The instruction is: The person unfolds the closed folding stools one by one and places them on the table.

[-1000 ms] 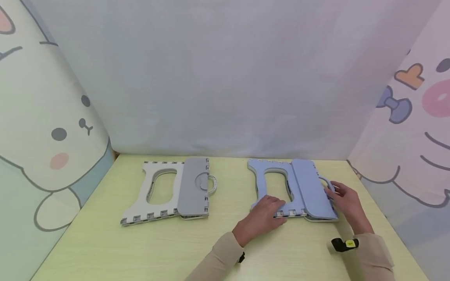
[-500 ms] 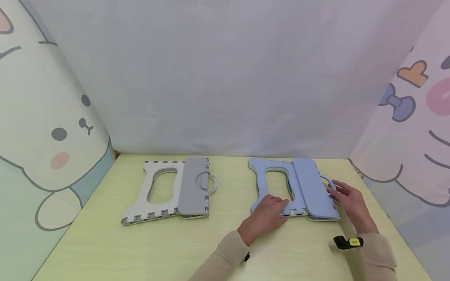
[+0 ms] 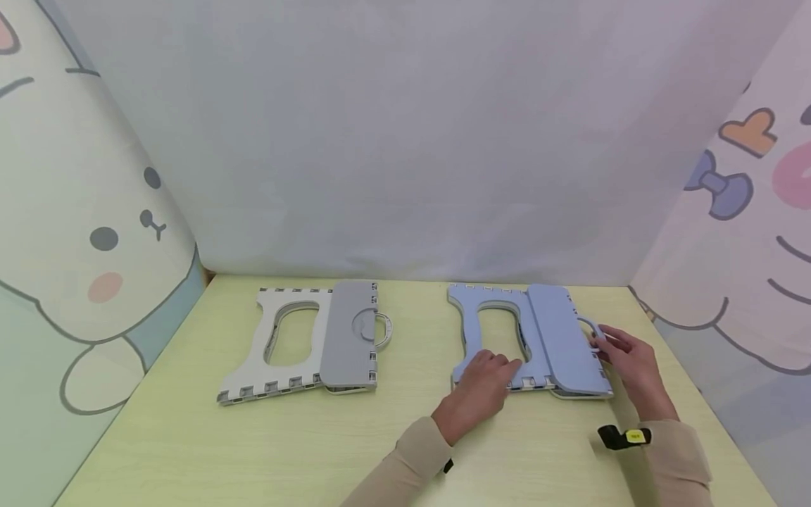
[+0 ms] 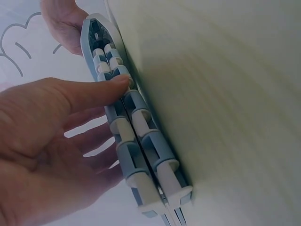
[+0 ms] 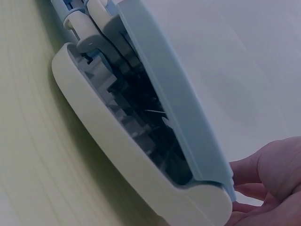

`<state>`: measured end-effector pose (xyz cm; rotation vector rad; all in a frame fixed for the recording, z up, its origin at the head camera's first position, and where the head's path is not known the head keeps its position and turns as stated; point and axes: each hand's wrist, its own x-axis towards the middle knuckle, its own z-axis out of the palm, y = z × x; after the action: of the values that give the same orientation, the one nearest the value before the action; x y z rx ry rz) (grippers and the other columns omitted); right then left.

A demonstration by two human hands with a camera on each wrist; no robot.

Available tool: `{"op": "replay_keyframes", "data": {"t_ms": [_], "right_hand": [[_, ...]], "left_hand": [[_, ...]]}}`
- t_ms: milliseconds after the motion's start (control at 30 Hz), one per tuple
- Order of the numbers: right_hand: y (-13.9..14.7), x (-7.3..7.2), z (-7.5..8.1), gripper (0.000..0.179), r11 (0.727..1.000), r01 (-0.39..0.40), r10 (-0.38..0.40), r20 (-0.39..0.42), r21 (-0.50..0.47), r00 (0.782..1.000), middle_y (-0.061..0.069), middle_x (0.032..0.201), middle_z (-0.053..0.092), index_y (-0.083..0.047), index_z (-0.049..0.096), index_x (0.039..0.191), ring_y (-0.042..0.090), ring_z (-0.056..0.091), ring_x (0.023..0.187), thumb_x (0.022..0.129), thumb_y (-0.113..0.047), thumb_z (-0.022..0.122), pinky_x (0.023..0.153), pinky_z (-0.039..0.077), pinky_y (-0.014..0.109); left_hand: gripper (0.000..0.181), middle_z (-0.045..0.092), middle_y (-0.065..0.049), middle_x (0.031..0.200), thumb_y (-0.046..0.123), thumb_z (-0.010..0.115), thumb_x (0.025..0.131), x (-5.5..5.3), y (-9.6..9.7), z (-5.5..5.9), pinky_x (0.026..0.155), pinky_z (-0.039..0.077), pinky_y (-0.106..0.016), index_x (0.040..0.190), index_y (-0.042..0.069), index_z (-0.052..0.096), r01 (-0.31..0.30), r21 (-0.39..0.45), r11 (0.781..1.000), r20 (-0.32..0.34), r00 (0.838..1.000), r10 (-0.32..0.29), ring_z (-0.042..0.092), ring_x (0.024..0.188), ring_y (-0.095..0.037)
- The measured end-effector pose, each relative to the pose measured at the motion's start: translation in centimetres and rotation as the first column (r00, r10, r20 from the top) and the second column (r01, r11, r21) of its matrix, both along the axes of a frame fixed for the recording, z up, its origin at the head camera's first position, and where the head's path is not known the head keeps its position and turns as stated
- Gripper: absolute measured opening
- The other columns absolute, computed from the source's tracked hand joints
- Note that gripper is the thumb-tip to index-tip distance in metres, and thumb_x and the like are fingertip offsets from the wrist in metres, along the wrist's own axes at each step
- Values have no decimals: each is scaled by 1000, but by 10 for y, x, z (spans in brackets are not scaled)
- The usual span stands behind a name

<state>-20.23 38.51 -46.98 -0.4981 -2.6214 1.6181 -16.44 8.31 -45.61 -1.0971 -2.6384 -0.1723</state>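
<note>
Nearest are the two beige sleeves, in front of the blue folding stool, which lies folded and flat on the table. At its near edge the left hand grips it, thumb on the side and fingers over the upper face. The right hand, at the stool's right end, pinches its loop handle. I judge the stool to be light, hard plastic: stiff, rather smooth, not fragile, though its joints may swing. The handle and the rim of the cut-out look like good places to hold; the hinges may nip a finger.

The left wrist view shows the thumb pressed upon a row of hinge knuckles, which the head view mostly hides. The right wrist view shows a dark hollow between the stool's pale lower panel and blue upper panel; from above it is only a slit.

Left of the blue stool, well apart, lies a white-and-grey stool. Behind it hangs a pale cloth.
</note>
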Motion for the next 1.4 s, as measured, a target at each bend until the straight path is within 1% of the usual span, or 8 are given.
{"op": "replay_keyframes", "data": {"t_ms": [100,233,533,700,867,1033,1267,1400], "right_hand": [[0,0,1,52,1000,7,-7,5,-4,1000,11,116,67,7,42,151,-5,63,80,108,-21,54,73,54,11],[0,0,2,52,1000,17,-17,12,-8,1000,8,113,68,7,43,151,-5,63,79,108,-20,55,72,54,11],[-3,2,7,51,1000,9,-9,16,6,1000,23,124,65,7,42,151,-6,63,79,108,-19,54,73,55,12],[-3,2,11,51,1000,2,-2,10,26,1000,26,126,64,9,43,150,-5,64,78,109,-19,53,74,56,14],[-2,4,15,51,999,-4,4,11,35,1000,27,126,64,9,43,150,-4,64,79,109,-19,53,74,57,15],[-1,7,20,52,998,-20,20,2,52,1000,22,122,67,10,43,149,-4,64,79,108,-21,54,73,56,14],[-1,9,26,53,998,-35,36,-37,50,999,5,107,70,11,43,149,-4,66,79,108,-20,55,75,57,16],[-2,10,30,54,996,-36,39,-32,84,999,3,107,70,10,43,150,-5,66,79,108,-23,55,76,57,17]], "left_hand": [[34,68,4,97,19,83,88,0,0,0,89,45,-22,118,17,67,1,8,1000,-22,1000,-1,61,92,-12],[34,68,4,96,19,83,88,1,0,-1,88,45,-22,118,17,67,3,15,1000,-28,1000,-2,61,90,-12],[32,67,3,94,15,81,89,3,-3,-1,87,45,-22,118,15,67,16,28,999,-40,999,-15,59,86,-12],[26,65,4,88,13,79,90,3,-3,0,82,45,-22,113,15,67,15,18,1000,-46,999,-14,56,79,-12],[25,66,5,92,17,78,93,3,-2,0,83,45,-21,115,15,67,-3,-6,1000,-46,999,3,56,81,-10],[20,67,5,93,23,77,94,4,-1,1,81,46,-20,111,16,68,-23,-28,999,-65,998,21,56,81,-10],[22,68,4,96,25,78,93,6,-2,3,86,48,-21,110,14,69,-34,-26,999,-72,997,32,58,83,-11],[24,68,3,98,26,78,93,7,-4,4,89,49,-23,110,13,68,-26,-21,999,-77,997,25,61,88,-12]]}}
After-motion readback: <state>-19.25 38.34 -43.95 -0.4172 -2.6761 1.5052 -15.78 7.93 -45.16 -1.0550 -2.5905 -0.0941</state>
